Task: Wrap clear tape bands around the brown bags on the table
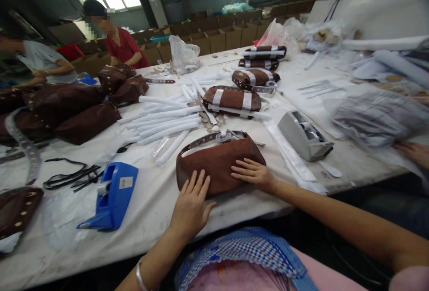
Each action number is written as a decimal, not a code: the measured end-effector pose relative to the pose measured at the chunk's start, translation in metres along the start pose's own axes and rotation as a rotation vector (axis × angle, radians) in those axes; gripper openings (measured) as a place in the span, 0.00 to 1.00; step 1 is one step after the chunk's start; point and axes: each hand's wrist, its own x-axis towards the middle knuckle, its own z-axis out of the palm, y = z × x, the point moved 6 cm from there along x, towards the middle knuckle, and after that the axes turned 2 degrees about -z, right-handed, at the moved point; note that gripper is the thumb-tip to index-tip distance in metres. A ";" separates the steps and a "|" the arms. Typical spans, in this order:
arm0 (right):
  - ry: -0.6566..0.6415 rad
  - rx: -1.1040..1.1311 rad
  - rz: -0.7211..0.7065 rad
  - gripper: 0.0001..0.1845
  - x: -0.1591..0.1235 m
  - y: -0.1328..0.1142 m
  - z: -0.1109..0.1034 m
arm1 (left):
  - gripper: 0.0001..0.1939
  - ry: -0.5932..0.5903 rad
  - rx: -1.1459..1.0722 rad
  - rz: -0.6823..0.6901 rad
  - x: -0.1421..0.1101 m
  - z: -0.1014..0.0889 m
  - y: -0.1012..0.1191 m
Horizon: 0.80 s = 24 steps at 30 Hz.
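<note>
A brown suede handbag lies flat near the table's front edge, its studded strap folded along the top. My left hand rests palm down on the bag's lower left part, fingers stretched out. My right hand lies flat on the bag's right side, fingers spread and pointing left. Neither hand holds anything.
A blue tape dispenser stands left of the bag, a grey one to its right. White paper rolls lie behind. Wrapped brown bags line the back, unwrapped ones pile at left. Two people sit far left; another hand shows at right.
</note>
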 end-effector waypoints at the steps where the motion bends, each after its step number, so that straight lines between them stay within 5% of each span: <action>1: -0.002 0.002 0.000 0.25 -0.001 0.001 0.002 | 0.29 -0.019 -0.011 -0.001 0.010 -0.007 0.002; 3: -0.003 0.009 -0.001 0.25 -0.003 0.002 0.004 | 0.29 -0.015 -0.021 -0.005 0.031 -0.014 0.006; 6: -0.030 0.036 -0.020 0.27 0.001 -0.001 -0.006 | 0.32 0.017 -0.018 -0.002 0.054 0.001 0.009; 10: -0.220 0.101 -0.005 0.33 0.029 -0.012 -0.041 | 0.35 0.036 -0.031 -0.050 0.054 0.032 0.008; 13: -0.147 0.026 0.095 0.38 0.057 -0.010 -0.061 | 0.35 0.062 -0.037 -0.059 0.047 0.040 0.007; 16: -0.027 -0.134 0.223 0.40 0.067 0.002 -0.042 | 0.36 0.116 -0.022 -0.042 0.043 0.042 0.006; 20: -0.084 -0.205 0.239 0.39 0.058 0.012 0.009 | 0.34 0.228 -0.009 -0.023 0.039 0.051 0.007; 24: -0.102 -0.186 0.252 0.39 0.054 0.015 0.015 | 0.33 0.193 -0.043 -0.037 0.040 0.056 0.006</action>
